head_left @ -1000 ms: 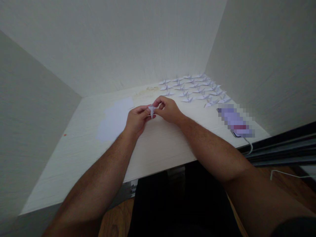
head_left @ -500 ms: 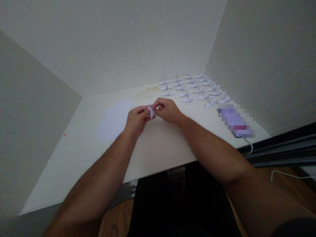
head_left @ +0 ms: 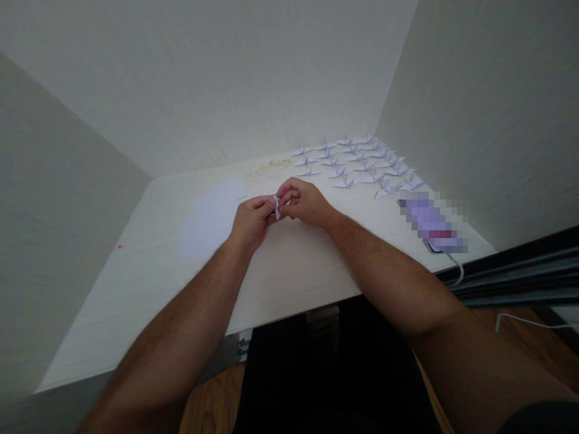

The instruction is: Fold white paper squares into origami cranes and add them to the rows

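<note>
Both my hands meet over the middle of a pale wooden table (head_left: 289, 271). My left hand (head_left: 250, 220) and my right hand (head_left: 305, 204) pinch a small folded piece of white paper (head_left: 276, 205) between their fingertips, held just above the tabletop. Most of the paper is hidden by my fingers. Several finished paper cranes (head_left: 357, 164) stand in rows at the far right corner of the table.
Flat white paper sheets (head_left: 210, 217) lie left of my hands. A phone (head_left: 432, 224) with a white cable (head_left: 456, 268) rests near the right edge. White walls enclose the table on three sides. A brownish stain (head_left: 271, 164) marks the far edge.
The folded paper has been squeezed narrower between my fingertips. Both hands stayed nearly in place, drawing a little closer together.
</note>
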A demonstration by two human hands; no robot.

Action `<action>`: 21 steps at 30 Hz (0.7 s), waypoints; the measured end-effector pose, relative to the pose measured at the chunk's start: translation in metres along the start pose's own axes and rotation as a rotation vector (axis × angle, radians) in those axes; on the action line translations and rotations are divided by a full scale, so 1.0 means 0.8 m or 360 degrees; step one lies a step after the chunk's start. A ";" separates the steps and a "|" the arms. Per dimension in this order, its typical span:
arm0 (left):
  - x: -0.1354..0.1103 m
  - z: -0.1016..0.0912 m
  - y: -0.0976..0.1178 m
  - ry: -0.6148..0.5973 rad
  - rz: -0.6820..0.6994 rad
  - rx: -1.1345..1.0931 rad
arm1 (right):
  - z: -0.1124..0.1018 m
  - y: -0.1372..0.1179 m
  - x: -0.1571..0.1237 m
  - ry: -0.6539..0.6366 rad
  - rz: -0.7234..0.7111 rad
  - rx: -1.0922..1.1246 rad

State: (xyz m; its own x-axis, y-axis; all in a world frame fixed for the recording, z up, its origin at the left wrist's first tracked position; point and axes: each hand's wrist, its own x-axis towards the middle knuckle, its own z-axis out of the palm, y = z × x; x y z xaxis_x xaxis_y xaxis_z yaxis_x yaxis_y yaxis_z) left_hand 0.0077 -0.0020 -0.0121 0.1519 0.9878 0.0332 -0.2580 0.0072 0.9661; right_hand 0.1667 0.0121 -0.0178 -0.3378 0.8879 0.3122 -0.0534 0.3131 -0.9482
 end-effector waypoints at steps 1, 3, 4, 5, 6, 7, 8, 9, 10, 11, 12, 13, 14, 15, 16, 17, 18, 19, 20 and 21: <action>0.000 0.000 0.000 -0.0010 -0.0002 0.0005 | 0.001 0.000 0.000 0.0012 -0.0002 -0.0011; -0.001 0.001 0.001 -0.0018 -0.0009 0.0007 | 0.002 0.001 -0.001 0.0036 -0.0006 -0.0028; -0.001 0.001 0.001 -0.0020 -0.0015 0.0006 | 0.002 0.001 -0.001 0.0051 -0.0012 -0.0037; -0.001 0.001 0.001 -0.0022 -0.0020 0.0007 | 0.002 0.001 -0.001 0.0064 -0.0021 -0.0049; -0.001 0.001 0.001 -0.0022 -0.0025 0.0009 | 0.002 0.001 -0.001 0.0074 -0.0033 -0.0064; -0.001 0.001 0.001 -0.0020 -0.0030 0.0011 | 0.002 0.001 -0.001 0.0083 -0.0043 -0.0079; -0.001 0.001 0.001 -0.0018 -0.0032 0.0012 | 0.002 0.001 -0.001 0.0088 -0.0048 -0.0090; -0.002 0.001 0.001 -0.0013 -0.0032 0.0012 | 0.001 0.001 0.000 0.0084 -0.0050 -0.0096; -0.002 0.001 0.002 -0.0007 -0.0031 0.0012 | 0.001 0.001 0.000 0.0075 -0.0047 -0.0095; -0.002 0.002 0.002 -0.0003 -0.0030 0.0012 | 0.001 0.001 0.000 0.0064 -0.0043 -0.0086; -0.002 0.002 0.002 -0.0004 -0.0029 0.0012 | 0.000 0.002 0.001 0.0051 -0.0040 -0.0072; -0.002 0.001 0.002 -0.0009 -0.0026 0.0009 | 0.000 0.002 0.001 0.0038 -0.0039 -0.0056; -0.002 0.001 0.002 -0.0017 -0.0021 0.0002 | 0.000 0.002 0.001 0.0025 -0.0041 -0.0040; -0.002 0.001 0.002 -0.0027 -0.0014 -0.0010 | 0.000 0.002 0.001 0.0015 -0.0042 -0.0024; -0.002 0.001 0.002 -0.0035 -0.0006 -0.0019 | -0.001 0.002 0.001 0.0008 -0.0040 -0.0008; -0.002 0.000 0.002 -0.0043 0.0000 -0.0024 | -0.001 0.002 0.001 0.0003 -0.0033 0.0007; -0.002 0.000 0.002 -0.0047 0.0003 -0.0023 | -0.001 0.001 0.001 0.0000 -0.0019 0.0021; -0.003 -0.001 0.002 -0.0048 0.0000 -0.0013 | -0.001 0.001 0.001 0.0001 -0.0002 0.0032; -0.003 -0.001 0.002 -0.0048 -0.0006 0.0001 | -0.002 0.000 0.001 0.0004 0.0016 0.0040; -0.003 -0.001 0.002 -0.0048 -0.0015 0.0017 | -0.002 0.000 0.001 0.0008 0.0034 0.0043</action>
State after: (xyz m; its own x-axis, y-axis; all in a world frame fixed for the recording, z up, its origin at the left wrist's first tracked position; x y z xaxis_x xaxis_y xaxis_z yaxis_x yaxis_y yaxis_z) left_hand 0.0062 -0.0039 -0.0107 0.1831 0.9826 0.0319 -0.2466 0.0145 0.9690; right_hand 0.1680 0.0133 -0.0174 -0.3345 0.8961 0.2919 -0.0713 0.2847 -0.9560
